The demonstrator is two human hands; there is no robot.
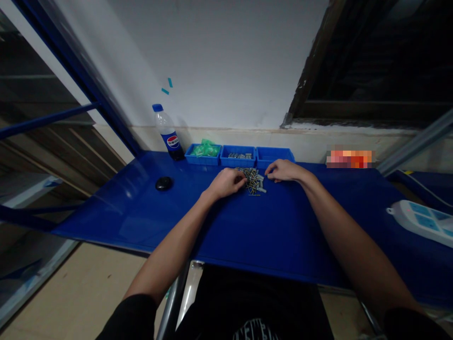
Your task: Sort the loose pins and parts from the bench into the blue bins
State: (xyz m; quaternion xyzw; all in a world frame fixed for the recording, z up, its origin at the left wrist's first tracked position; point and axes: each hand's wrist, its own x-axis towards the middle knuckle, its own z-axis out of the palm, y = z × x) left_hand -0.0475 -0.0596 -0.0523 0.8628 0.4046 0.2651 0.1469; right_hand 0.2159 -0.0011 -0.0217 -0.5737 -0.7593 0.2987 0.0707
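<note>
A loose pile of thin metal screws (252, 179), with silvery cylindrical pieces (261, 183) along its right side, lies on the blue table. My left hand (228, 182) rests at the pile's left edge, fingers curled in and pressed together; whatever is between the fingertips is hidden. Just right of the pile, apart from it, my right hand (283, 170) hovers with bent, slightly parted fingers and nothing visible in them. Behind the pile stand three blue bins: the left bin (202, 160) holds green plastic bags (205, 149), the middle bin (238, 162) silvery metal pieces, and the right bin (274, 153) appears empty.
A cola bottle (170, 137) stands by the wall at the left, with a black rounded object (163, 183) nearer me. A white power strip (423, 219) lies at the right. One blurred reddish item (350, 159) sits at the back right. Blue metal posts (116, 123) flank the table's left end.
</note>
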